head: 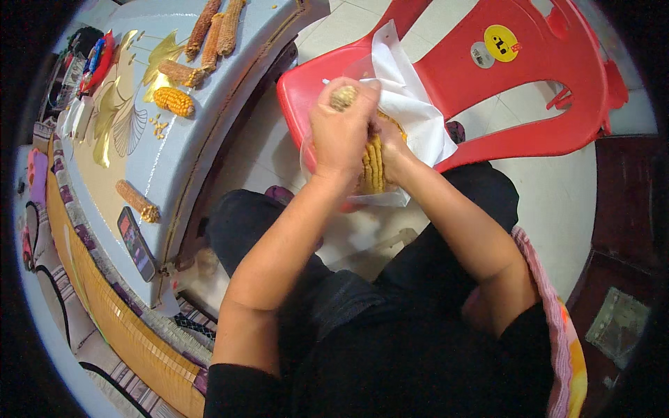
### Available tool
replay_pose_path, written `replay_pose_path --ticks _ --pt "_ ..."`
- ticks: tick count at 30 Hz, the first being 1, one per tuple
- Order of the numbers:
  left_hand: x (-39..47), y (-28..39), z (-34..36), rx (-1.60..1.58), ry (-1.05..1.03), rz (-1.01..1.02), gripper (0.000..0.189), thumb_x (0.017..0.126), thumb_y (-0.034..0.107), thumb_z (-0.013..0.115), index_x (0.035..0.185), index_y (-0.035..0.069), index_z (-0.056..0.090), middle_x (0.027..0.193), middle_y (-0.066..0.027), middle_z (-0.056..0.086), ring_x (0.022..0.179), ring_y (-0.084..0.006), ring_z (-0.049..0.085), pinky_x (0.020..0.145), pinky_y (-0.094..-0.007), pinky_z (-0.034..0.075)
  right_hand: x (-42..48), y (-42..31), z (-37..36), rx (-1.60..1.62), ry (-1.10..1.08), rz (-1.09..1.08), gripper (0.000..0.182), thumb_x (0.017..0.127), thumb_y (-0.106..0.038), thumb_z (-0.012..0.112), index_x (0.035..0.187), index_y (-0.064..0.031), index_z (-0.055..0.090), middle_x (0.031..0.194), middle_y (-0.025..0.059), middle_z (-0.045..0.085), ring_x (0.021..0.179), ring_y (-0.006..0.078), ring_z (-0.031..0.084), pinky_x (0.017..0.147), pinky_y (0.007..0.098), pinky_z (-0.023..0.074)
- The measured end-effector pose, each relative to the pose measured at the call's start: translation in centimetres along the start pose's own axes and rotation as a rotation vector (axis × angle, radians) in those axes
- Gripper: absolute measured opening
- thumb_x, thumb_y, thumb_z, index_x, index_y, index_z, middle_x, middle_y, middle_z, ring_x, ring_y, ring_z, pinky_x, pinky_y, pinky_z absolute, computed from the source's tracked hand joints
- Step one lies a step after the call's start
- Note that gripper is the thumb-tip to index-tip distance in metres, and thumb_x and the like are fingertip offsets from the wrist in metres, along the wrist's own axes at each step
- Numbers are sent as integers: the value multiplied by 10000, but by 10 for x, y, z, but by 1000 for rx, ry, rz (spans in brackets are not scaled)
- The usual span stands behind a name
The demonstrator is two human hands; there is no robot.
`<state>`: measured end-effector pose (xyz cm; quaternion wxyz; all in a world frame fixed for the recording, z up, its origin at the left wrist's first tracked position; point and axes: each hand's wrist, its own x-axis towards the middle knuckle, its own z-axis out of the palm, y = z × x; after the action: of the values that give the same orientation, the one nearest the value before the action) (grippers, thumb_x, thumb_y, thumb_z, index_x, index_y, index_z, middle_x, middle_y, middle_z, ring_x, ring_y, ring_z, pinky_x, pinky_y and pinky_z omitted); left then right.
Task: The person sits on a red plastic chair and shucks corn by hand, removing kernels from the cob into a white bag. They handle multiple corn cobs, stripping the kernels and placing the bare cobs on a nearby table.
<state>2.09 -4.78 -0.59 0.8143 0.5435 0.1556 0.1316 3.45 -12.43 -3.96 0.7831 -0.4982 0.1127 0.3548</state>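
Note:
My left hand (342,128) is closed round a corn cob (344,97), whose pale end shows at the top of the fist. Just to its right, my right hand (391,137) is pressed close against the left, its fingers partly hidden; whether it grips a cob cannot be told. Beneath both hands lies a clear plastic bag (384,198) with yellow corn (374,164) showing between the wrists. A white sheet (418,117) spreads beside them on the seat of a red plastic chair (303,86).
On the cloth-covered table (180,138) at left are several stripped cobs (228,28), a cob with kernels (173,101), loose kernels (158,127), another stripped cob (137,200) and a phone (136,244). The chair's red backrest (569,104) rises at right.

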Motion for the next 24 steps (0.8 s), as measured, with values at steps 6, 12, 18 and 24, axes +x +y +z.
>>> replay_pose_path --ticks 6,12,18,24 --pt "5 -7 4 17 124 72 164 793 150 637 684 74 541 596 38 497 515 -48 442 479 -213 362 21 15 -9 -310 72 -398 396 916 -288 323 997 27 548 949 115 595 824 183 523 807 312 391" --pt "-1 -16 10 260 155 308 149 793 120 630 683 57 551 626 41 510 553 -33 454 502 -188 369 12 1 -3 -6 67 -49 351 904 -276 353 1000 -22 576 951 75 597 828 164 547 765 298 424" --pt "-16 -10 21 368 -41 387 137 787 124 635 699 54 557 646 38 524 564 -33 461 502 -184 373 38 23 -36 110 -182 -97 345 887 -301 397 1037 -41 566 948 50 590 793 150 567 718 289 458" --pt "-1 -14 6 192 65 163 144 801 154 643 729 74 548 653 33 518 561 -40 461 504 -193 377 11 -2 0 -89 222 -92 422 916 -327 332 993 -3 592 919 118 622 817 215 582 723 355 444"
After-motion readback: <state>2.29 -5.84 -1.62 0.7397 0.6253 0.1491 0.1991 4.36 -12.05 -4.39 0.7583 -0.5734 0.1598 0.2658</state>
